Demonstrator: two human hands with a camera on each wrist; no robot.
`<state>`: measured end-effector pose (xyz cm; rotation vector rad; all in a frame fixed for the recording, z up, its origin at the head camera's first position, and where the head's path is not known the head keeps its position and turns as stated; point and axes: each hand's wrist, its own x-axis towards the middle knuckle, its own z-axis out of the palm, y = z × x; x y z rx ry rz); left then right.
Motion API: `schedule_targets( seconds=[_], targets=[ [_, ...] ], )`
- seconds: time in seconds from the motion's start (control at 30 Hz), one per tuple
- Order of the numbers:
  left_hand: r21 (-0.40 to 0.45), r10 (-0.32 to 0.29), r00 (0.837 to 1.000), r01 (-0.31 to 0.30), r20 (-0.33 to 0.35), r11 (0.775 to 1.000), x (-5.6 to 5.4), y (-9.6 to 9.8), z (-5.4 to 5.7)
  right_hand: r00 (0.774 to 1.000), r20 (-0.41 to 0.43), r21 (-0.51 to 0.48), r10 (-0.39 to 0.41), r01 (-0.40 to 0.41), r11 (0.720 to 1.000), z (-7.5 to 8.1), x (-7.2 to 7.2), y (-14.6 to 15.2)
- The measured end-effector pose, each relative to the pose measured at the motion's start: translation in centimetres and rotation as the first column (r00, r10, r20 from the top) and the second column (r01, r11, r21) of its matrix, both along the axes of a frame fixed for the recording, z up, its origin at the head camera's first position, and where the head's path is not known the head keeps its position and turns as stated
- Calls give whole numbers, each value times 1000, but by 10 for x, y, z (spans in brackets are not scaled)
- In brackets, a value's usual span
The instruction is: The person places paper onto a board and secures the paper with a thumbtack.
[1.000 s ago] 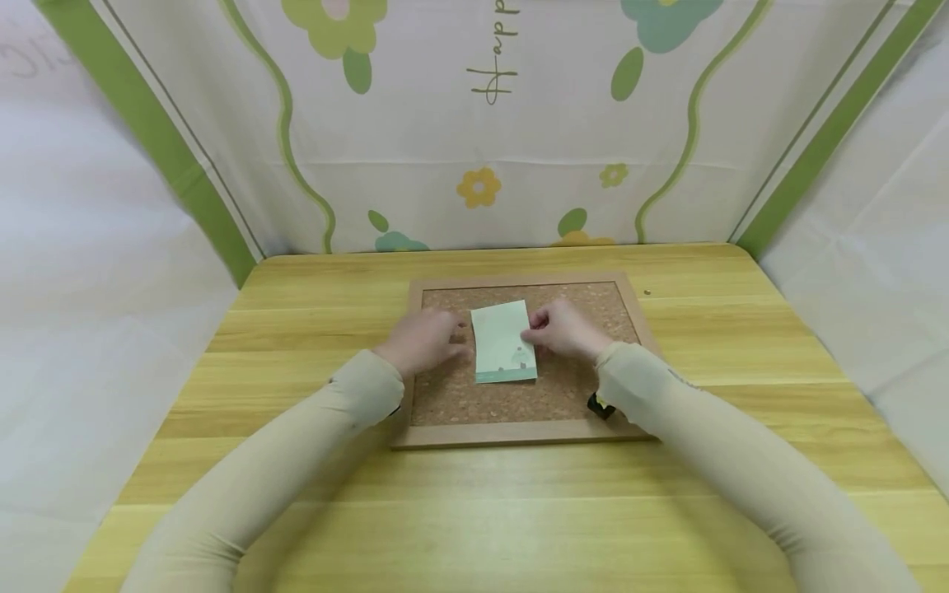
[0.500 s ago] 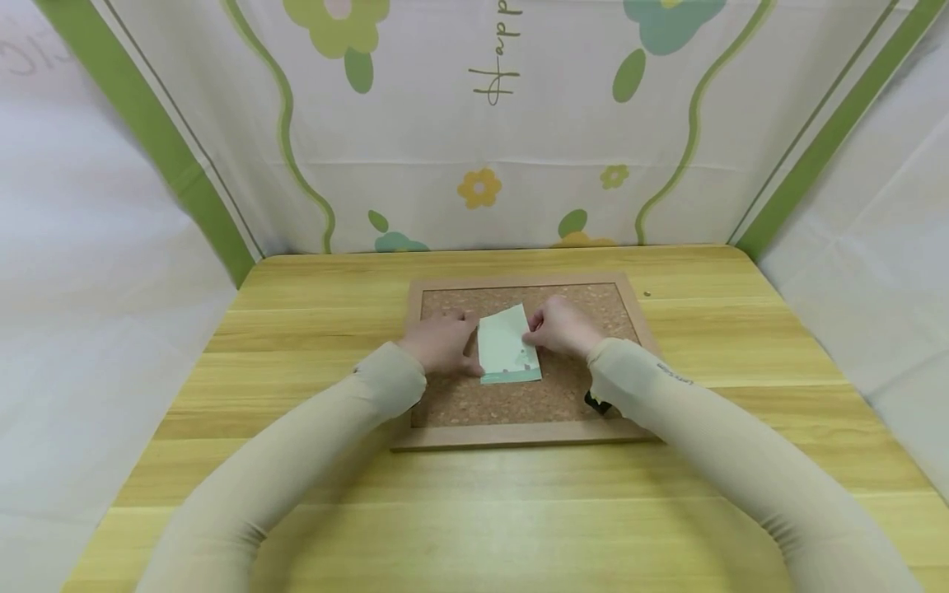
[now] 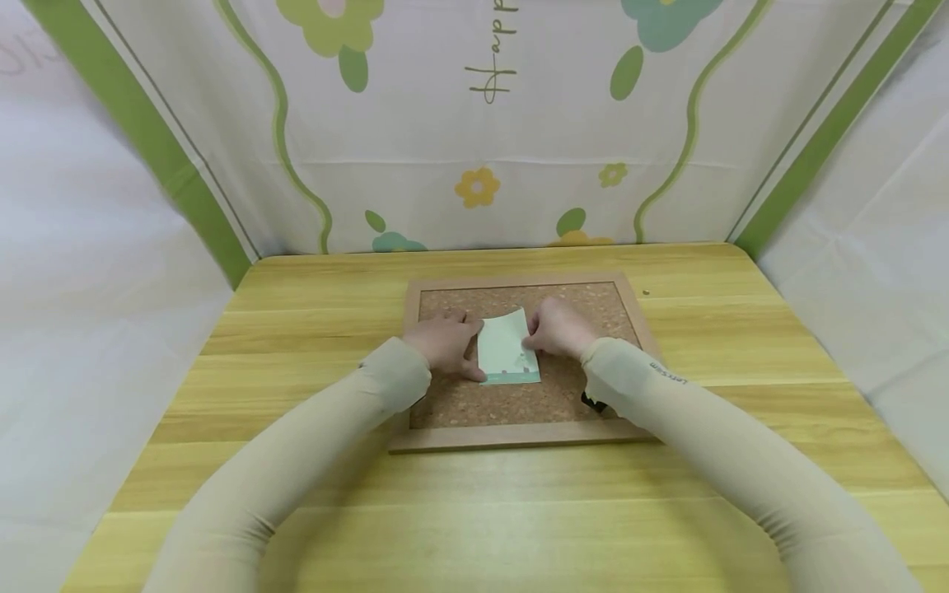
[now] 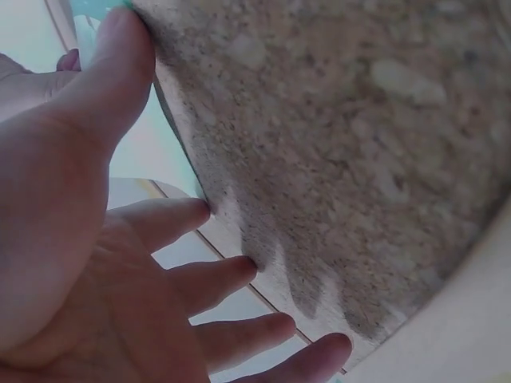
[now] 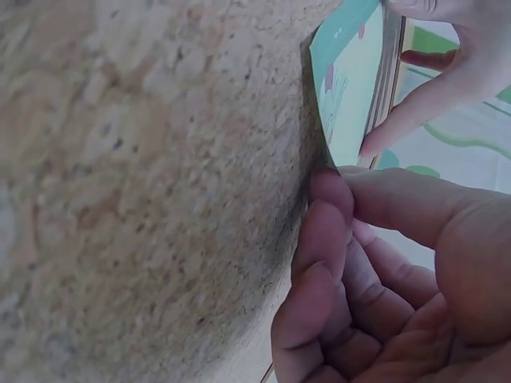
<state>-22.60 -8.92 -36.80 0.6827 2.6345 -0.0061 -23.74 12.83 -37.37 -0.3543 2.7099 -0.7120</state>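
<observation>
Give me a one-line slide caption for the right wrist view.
Right hand pinches a pale green paper by its edge over a cork board, with the left hand at the opposite side.

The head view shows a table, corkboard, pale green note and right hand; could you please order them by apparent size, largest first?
1. Table
2. Corkboard
3. Pale green note and right hand: too alike in size to rank.

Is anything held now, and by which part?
The pale green paper, pinched at its right edge by the right grip. The left grip only touches its left edge.
</observation>
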Motion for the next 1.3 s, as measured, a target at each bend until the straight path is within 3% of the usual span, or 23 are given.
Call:
schedule_targets(
  seconds=[0.2,0.3,0.47,0.6,0.73,0.9,1.07,1.3],
  targets=[
    [-9,4,1000,-4,25,1000,1,-1,-1,1000,-12,52,-4,5,999,0,-3,2],
    [-20,-2,999,3,33,1000,2,2,1,998,-58,69,-27,31,997,7,-8,16],
    [-57,8,999,-6,34,998,0,4,4,973,-227,120,-37,65,991,24,-29,64],
    [-71,19,998,-14,58,997,-2,5,4,955,-296,139,-23,67,988,27,-49,118],
    [-75,21,997,-15,77,997,-3,5,4,956,-295,169,2,50,984,18,-63,168],
    [-96,25,996,-17,83,995,-2,6,3,958,-285,199,14,45,979,-4,-73,206],
    [-78,44,993,-36,110,996,-2,5,2,961,-275,179,-18,70,981,-21,-75,220],
    [-45,47,991,-42,125,998,-3,5,0,968,-235,126,-85,117,985,-26,-72,221]
  ],
)
